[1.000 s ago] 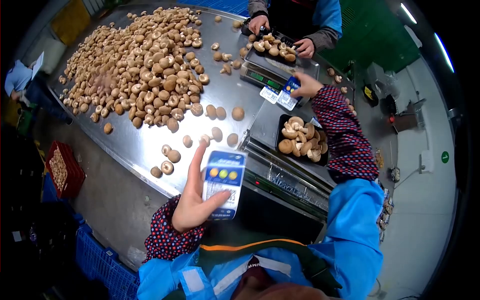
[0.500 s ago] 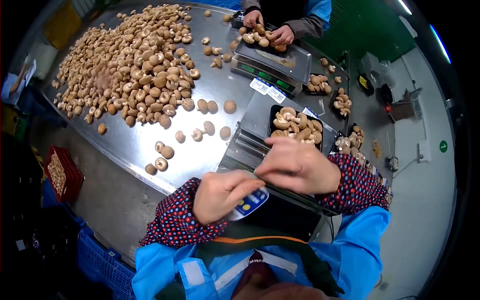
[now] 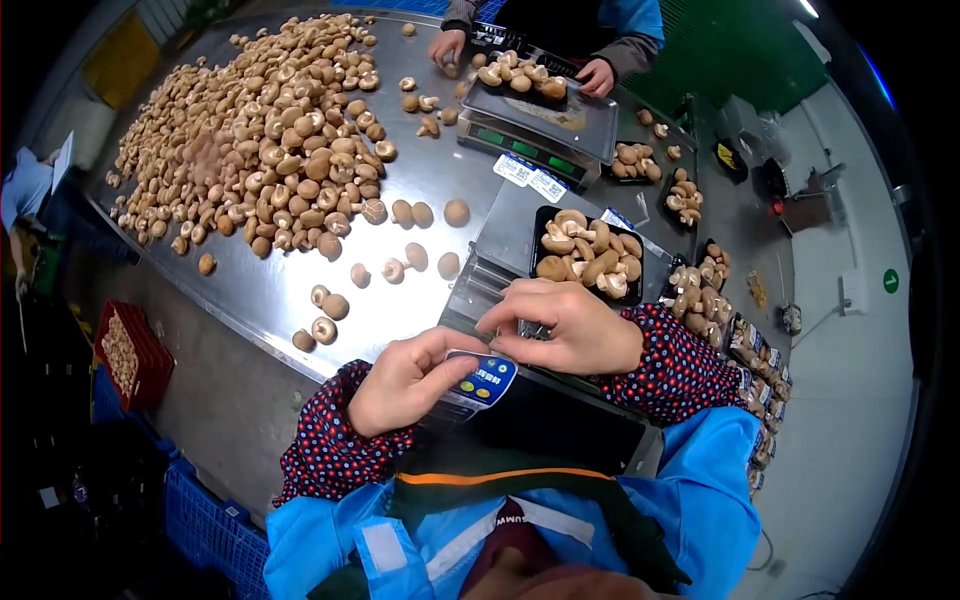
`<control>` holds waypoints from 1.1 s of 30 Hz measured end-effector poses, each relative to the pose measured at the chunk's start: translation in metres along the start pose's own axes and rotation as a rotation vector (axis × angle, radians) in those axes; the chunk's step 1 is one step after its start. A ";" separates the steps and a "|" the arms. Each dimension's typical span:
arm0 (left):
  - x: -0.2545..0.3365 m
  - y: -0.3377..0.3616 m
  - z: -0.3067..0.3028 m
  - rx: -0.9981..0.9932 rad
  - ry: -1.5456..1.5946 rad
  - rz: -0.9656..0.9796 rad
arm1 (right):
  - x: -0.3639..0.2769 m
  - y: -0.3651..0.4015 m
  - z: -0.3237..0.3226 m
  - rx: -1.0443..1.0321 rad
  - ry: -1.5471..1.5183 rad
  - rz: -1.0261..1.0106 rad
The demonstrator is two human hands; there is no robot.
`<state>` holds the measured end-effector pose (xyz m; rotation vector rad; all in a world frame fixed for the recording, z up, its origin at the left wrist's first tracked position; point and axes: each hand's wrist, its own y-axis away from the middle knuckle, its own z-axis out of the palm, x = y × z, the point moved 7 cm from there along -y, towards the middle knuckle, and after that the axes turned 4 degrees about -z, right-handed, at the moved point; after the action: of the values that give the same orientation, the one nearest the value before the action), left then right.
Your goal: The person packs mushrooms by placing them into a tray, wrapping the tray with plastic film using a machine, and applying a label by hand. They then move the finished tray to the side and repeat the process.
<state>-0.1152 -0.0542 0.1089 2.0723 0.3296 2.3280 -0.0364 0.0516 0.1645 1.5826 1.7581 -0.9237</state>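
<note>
Between the thumb and fingers of my left hand (image 3: pixel 395 388) is a blue printed label (image 3: pixel 487 382) with yellow round marks. My right hand (image 3: pixel 575 325) is curled, its thumb and fingertips close together at the label's upper edge. Whatever those fingertips pinch is too small to make out. Just beyond my right hand sits a black tray (image 3: pixel 541 222) heaped with shiitake mushrooms (image 3: pixel 592 255). A dark flat panel (image 3: pixel 550 430) lies below my hands.
A large mushroom pile (image 3: pixel 290 160) covers the metal table (image 3: pixel 240 300)'s left side. Across from me, a co-worker's hands (image 3: pixel 598 78) flank a tray on a scale (image 3: pixel 540 120). Filled packs (image 3: pixel 765 375) line the right. A red crate (image 3: pixel 135 370) stands on the floor.
My hands have shifted slightly left and the label has turned to face up more fully. The co-worker's hands have moved apart, one going left onto the table.
</note>
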 end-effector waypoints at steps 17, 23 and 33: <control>0.009 -0.004 0.000 -0.009 0.407 0.021 | 0.270 0.062 -0.190 0.187 0.373 0.800; 0.010 0.018 -0.014 -0.165 0.005 0.250 | 0.272 0.078 -0.157 0.269 0.788 0.917; 0.054 0.013 0.035 0.163 -0.452 0.355 | -0.050 0.034 -0.018 -0.006 0.181 -0.134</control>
<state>-0.0859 -0.0535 0.1671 2.8543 0.1524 1.9409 0.0034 0.0384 0.2118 1.6032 2.0108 -0.8580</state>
